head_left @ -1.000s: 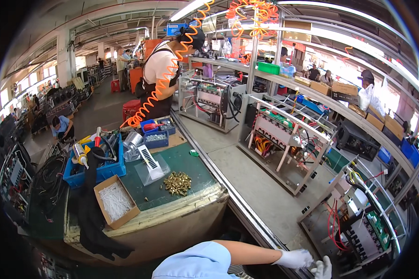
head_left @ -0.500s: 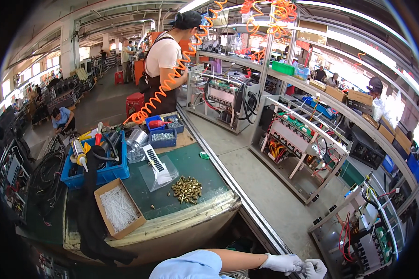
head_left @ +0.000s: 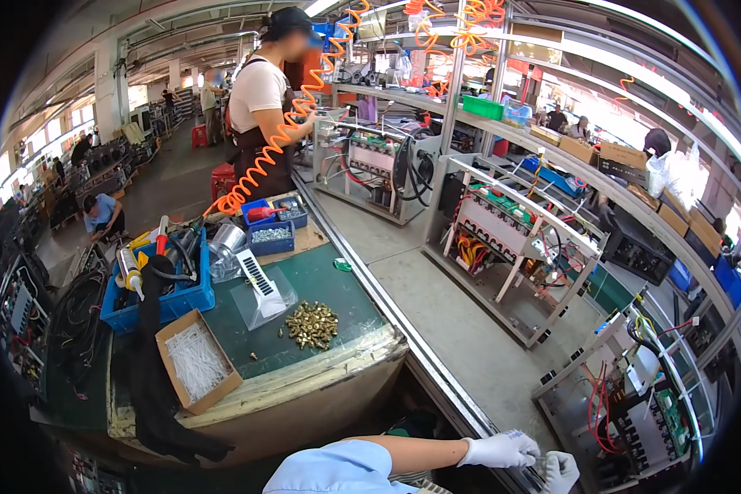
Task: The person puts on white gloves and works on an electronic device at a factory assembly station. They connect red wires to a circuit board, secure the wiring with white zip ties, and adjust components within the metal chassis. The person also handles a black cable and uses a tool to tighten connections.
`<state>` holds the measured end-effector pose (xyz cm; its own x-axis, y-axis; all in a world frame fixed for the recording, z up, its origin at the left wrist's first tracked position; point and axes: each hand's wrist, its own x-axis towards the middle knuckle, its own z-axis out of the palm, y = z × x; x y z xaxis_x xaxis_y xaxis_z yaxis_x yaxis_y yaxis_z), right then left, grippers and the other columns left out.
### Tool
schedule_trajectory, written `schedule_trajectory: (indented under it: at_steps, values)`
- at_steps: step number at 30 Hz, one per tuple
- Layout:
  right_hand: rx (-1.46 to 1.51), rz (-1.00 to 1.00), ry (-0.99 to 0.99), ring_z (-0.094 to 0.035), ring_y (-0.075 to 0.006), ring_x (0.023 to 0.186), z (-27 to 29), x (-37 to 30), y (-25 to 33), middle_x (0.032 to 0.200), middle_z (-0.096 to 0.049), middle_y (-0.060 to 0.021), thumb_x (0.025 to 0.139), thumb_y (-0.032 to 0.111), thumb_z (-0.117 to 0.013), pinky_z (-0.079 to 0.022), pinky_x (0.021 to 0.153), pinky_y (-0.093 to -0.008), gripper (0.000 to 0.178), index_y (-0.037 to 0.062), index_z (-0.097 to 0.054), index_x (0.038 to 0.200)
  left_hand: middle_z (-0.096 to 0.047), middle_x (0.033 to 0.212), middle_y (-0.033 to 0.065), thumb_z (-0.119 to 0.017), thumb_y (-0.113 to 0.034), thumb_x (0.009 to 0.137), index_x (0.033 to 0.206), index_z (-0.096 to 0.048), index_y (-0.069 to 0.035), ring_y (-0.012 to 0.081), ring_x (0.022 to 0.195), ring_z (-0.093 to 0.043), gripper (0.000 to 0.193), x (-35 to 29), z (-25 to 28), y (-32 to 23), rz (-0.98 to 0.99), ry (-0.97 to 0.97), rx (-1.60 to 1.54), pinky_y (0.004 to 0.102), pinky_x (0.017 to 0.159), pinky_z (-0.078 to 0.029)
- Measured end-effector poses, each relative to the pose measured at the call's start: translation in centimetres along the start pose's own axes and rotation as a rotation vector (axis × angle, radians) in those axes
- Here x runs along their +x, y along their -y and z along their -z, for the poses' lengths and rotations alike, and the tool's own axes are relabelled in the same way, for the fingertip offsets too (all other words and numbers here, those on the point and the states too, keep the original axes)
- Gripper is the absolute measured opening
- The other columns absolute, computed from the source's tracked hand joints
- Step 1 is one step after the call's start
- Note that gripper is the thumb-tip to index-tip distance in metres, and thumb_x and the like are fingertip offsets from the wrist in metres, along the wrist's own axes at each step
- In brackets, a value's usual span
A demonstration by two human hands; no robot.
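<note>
Both hands wear white gloves and are close together at the lower right, over the metal rail. My left hand [head_left: 500, 450] reaches in from a light blue short sleeve, its fingers bent and pinched toward the other hand. My right hand [head_left: 560, 473] has its fingers curled inward, facing the left. Whatever lies between the fingertips is too small to make out. Just right of the hands stands an open metal chassis [head_left: 634, 403] with red wires, a green circuit board and black cables.
A green-topped bench [head_left: 337, 298] bears a pile of brass fittings [head_left: 311, 325], a carton of white ties [head_left: 196, 362], a blue tool crate [head_left: 198, 298] and blue screw bins [head_left: 272, 239]. Another open chassis [head_left: 510, 239] stands beyond the rail [head_left: 387, 305]. A co-worker [head_left: 259, 107] stands at the far end.
The view has shifted slightly, so the bench and chassis sit a little further left. My hands stay together, the left hand a little higher in the picture. The co-worker's head has turned.
</note>
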<state>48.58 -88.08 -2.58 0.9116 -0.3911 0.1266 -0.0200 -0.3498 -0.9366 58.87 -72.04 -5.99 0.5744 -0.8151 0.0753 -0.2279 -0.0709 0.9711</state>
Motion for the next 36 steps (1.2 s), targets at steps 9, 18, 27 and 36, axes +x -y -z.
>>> schedule_trajectory:
  at_steps: [9,18,27,36]
  values:
    - [-0.294,0.189,-0.004,-0.062,-0.0203,0.090,-3.1,0.4,-1.9,0.103,-0.066,-0.0121,0.093,0.014,-0.064,-0.051,0.081,-0.0324,0.025,-0.0020,-0.064,0.112,-0.065,0.072,0.0075,-0.055,-0.019,0.090,0.088,-0.061,-0.003,0.0169,0.064,-0.063,0.018,-2.5,2.2,2.7,0.056,-0.088,-0.035,0.0333,0.063,-0.048]
    - [-0.769,0.369,-0.231,-0.056,-0.0370,0.116,-6.3,0.8,-4.0,0.123,-0.060,-0.0251,0.094,0.020,-0.059,-0.042,0.103,-0.0424,0.039,-0.0055,-0.058,0.125,-0.063,0.077,0.0039,-0.054,-0.022,0.097,0.108,-0.063,0.000,0.0119,0.073,-0.061,0.026,-7.5,10.2,3.6,-0.034,-0.367,-0.258,0.0292,0.072,-0.049]
    - [-0.818,0.369,-0.181,-0.059,-0.0388,0.111,-7.1,1.4,-3.9,0.118,-0.063,-0.0259,0.096,0.024,-0.057,-0.045,0.100,-0.0425,0.039,-0.0066,-0.062,0.119,-0.063,0.084,0.0033,-0.055,-0.019,0.098,0.113,-0.061,0.003,0.0098,0.074,-0.061,0.026,-11.1,13.2,4.5,-0.089,-0.435,-0.442,0.0255,0.072,-0.048]
    - [-0.859,0.399,-0.219,-0.060,-0.0389,0.106,-7.9,0.8,-4.2,0.114,-0.064,-0.0253,0.095,0.023,-0.059,-0.046,0.097,-0.0427,0.035,-0.0062,-0.064,0.113,-0.063,0.087,0.0021,-0.054,-0.013,0.098,0.120,-0.060,0.003,0.0079,0.080,-0.059,0.028,-17.7,16.7,2.9,-0.215,-0.664,-0.487,0.0235,0.077,-0.048]
